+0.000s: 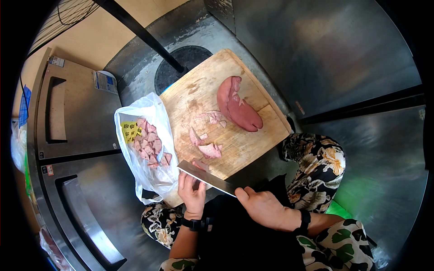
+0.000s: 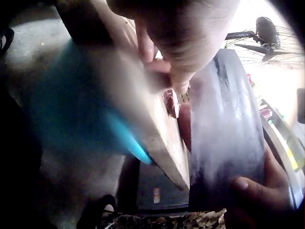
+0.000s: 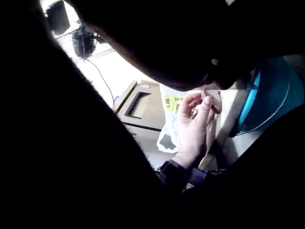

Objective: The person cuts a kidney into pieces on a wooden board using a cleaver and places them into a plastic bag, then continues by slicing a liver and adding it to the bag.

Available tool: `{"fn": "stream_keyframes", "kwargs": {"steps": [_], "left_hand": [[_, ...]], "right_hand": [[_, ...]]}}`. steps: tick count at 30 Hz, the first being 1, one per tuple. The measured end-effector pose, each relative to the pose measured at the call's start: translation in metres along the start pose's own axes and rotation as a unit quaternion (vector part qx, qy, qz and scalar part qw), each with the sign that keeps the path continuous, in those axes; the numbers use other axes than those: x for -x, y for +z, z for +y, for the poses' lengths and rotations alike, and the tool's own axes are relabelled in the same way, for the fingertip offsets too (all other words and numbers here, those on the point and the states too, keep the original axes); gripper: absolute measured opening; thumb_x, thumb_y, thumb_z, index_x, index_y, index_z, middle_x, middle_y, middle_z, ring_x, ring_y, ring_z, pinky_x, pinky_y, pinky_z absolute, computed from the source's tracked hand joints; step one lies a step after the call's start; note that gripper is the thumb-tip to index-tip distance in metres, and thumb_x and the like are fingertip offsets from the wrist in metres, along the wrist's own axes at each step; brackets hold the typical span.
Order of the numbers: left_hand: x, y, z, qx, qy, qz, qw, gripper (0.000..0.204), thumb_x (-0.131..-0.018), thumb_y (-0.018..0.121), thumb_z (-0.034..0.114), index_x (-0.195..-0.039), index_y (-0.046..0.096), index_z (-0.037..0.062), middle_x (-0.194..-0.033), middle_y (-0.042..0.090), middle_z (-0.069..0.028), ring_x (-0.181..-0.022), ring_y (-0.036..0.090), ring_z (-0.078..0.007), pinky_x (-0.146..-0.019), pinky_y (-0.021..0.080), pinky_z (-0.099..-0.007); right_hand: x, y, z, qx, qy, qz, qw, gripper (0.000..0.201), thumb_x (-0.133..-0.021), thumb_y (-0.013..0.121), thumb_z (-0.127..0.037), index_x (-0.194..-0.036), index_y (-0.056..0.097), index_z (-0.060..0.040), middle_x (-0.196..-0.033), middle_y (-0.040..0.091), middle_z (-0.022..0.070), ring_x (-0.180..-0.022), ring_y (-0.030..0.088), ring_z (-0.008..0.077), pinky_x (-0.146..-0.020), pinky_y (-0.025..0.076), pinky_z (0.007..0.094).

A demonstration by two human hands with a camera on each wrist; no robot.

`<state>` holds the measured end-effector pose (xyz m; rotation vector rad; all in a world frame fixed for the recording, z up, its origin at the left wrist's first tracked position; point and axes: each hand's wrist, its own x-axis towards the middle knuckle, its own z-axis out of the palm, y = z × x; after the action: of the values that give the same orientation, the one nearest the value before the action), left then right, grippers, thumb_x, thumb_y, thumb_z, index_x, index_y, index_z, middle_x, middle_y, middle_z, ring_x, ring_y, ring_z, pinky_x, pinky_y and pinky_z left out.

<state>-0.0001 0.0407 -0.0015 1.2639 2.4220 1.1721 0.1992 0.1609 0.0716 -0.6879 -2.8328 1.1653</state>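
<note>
My right hand (image 1: 264, 207) grips the handle of a broad cleaver (image 1: 205, 177), its blade slanting across the near edge of a wooden cutting board (image 1: 190, 95). Close beside the blade, my left hand (image 1: 192, 196) pinches a piece of pink meat (image 3: 213, 100) between thumb and fingers; the cleaver partly hides this from the head view. Farther up the board lies a large curved piece of meat (image 1: 239, 113). Cut slices (image 1: 210, 151) and small scraps (image 1: 214, 117) lie between it and my hands. In the left wrist view, the cleaver blade (image 2: 226, 133) stands large beside the left hand's fingers.
A white plastic bag (image 1: 169, 131) with cut meat chunks (image 1: 148, 143) sits open at the board's left edge. Steel cabinets (image 1: 81, 104) stand on both sides. A black pole (image 1: 140, 34) rises from a round base behind the board. Patterned trouser legs flank the board.
</note>
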Motion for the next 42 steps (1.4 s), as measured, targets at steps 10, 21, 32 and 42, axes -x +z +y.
{"fn": "stream_keyframes", "kwargs": {"steps": [10,21,32,42], "left_hand": [[0.0,0.001,0.002,0.081,-0.06,-0.006,0.995,0.039,-0.073,0.073,-0.004,-0.111,0.061,-0.0012,-0.117,0.055,-0.0124,-0.097,0.063,-0.0227,-0.081,0.056,-0.0314],[-0.009,0.0,0.01,0.087,-0.068,0.016,0.994,0.038,-0.071,0.08,0.004,-0.104,0.063,0.0014,-0.114,0.058,-0.0111,-0.091,0.063,-0.0219,-0.075,0.057,-0.0303],[-0.013,-0.002,0.008,0.082,-0.06,0.043,0.994,0.034,-0.067,0.081,0.007,-0.097,0.065,0.003,-0.107,0.063,-0.01,-0.086,0.064,-0.0252,-0.069,0.054,-0.0315],[-0.013,-0.004,0.009,0.072,-0.063,0.055,0.994,0.034,-0.066,0.08,0.007,-0.097,0.065,0.0038,-0.105,0.063,-0.0114,-0.089,0.064,-0.0305,-0.075,0.053,-0.0366]], "right_hand": [[-0.013,-0.001,-0.002,-0.021,0.042,-0.072,0.996,0.018,-0.083,0.051,-0.004,-0.097,0.04,-0.0028,-0.076,0.058,0.0173,-0.059,0.063,0.0375,-0.05,0.052,0.0431],[-0.027,-0.013,-0.006,-0.004,0.047,-0.114,0.992,0.026,-0.078,0.052,0.0,-0.1,0.038,-0.0011,-0.078,0.061,0.0223,-0.064,0.063,0.0417,-0.053,0.051,0.0473],[-0.047,-0.021,-0.015,0.073,0.031,-0.151,0.985,0.024,-0.084,0.05,-0.002,-0.105,0.04,-0.0015,-0.077,0.064,0.0212,-0.066,0.065,0.0393,-0.055,0.053,0.0457],[-0.075,-0.002,-0.017,0.072,0.028,-0.15,0.986,0.026,-0.084,0.051,-0.003,-0.105,0.037,0.0,-0.074,0.064,0.0249,-0.069,0.064,0.0442,-0.057,0.051,0.0504]]}}
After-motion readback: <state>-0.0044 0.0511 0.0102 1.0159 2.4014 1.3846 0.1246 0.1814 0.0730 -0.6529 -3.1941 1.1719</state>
